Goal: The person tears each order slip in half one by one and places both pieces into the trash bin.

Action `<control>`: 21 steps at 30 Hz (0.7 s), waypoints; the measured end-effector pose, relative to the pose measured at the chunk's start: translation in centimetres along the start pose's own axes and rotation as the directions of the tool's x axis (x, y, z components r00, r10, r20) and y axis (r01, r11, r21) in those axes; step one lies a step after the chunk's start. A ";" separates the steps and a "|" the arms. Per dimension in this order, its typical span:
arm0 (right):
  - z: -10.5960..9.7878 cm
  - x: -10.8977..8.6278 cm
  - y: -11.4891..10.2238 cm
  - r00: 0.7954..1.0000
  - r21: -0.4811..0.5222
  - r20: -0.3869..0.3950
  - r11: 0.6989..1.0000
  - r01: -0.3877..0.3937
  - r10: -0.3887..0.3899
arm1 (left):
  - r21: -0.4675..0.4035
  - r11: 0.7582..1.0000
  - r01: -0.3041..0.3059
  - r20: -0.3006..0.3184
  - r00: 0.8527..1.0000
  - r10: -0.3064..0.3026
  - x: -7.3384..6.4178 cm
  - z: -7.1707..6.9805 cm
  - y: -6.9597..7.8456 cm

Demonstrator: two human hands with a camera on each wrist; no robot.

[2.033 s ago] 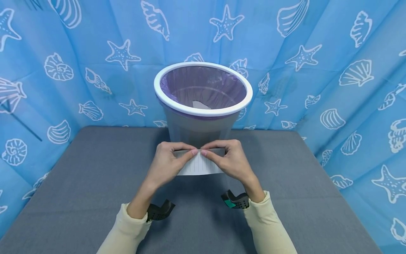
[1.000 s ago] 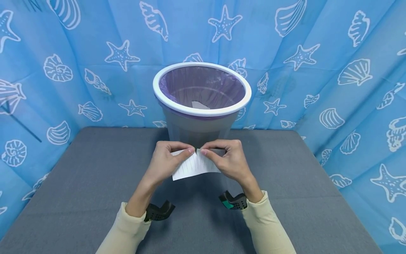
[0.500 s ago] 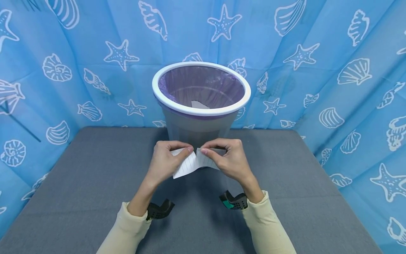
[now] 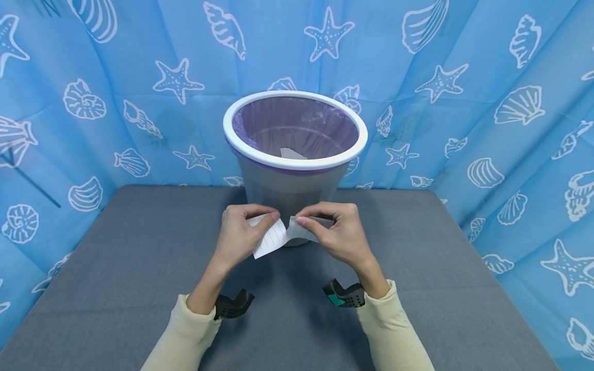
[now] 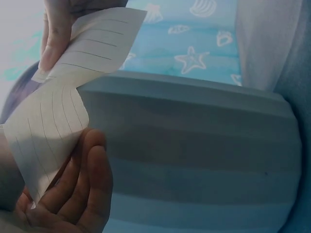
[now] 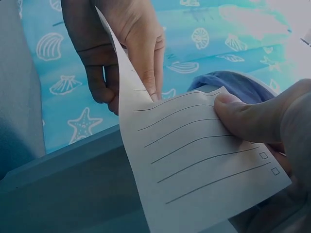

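My left hand (image 4: 238,232) and right hand (image 4: 339,229) each pinch one half of a small lined sheet of paper (image 4: 270,241) between thumb and fingers. A tear runs down from its top edge between my hands, and the halves still join at a narrow lower part, plain in the left wrist view. The halves twist at different angles. In the right wrist view, small checkboxes are printed along one edge of the paper (image 6: 194,160), near my right thumb (image 6: 243,114). Both hands are in front of the bin, below its rim.
A grey wastebasket (image 4: 292,180) with a white rim (image 4: 297,164) and a purple liner (image 4: 301,123) stands behind the hands. Inside lies a white scrap (image 4: 292,153). The grey table (image 4: 162,247) meets a blue seashell curtain (image 4: 185,129). Black devices (image 4: 234,305) sit on both wrists.
The sheet was whole two seconds ago, with the fingertips together. It has since torn down from the top, the hands have drawn slightly apart and the halves have twisted.
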State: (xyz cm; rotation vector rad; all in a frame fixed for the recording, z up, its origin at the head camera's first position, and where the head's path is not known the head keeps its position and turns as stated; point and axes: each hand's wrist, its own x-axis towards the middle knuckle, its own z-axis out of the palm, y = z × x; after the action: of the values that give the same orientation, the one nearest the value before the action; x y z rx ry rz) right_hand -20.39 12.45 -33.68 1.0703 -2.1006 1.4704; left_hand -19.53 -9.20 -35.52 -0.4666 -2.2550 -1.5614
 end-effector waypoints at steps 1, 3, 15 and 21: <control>0.0 0.0 0.0 1.000 0.001 0.002 1.000 0.000 0.000 | -0.001 1.000 0.002 -0.001 1.000 -0.002 0.0 0.0 0.0; -0.1 0.0 -0.1 1.000 0.000 0.001 1.000 0.003 -0.003 | -0.004 1.000 0.004 -0.003 1.000 -0.004 0.0 -0.1 0.0; -0.4 -0.1 0.0 0.999 0.000 -0.030 1.000 0.018 -0.018 | 0.020 1.000 0.005 -0.028 1.000 -0.005 0.1 -0.4 -0.2; -0.6 -0.1 -0.2 0.999 -0.001 -0.043 1.000 0.027 -0.027 | 0.029 1.000 0.008 -0.047 0.999 -0.007 0.2 -0.6 -0.3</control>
State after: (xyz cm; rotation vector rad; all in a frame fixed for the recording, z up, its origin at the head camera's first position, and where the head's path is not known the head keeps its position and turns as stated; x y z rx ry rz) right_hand -20.29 13.01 -33.41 1.0531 -2.0490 1.4671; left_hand -19.82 -9.89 -35.46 -0.4097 -2.2429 -1.5253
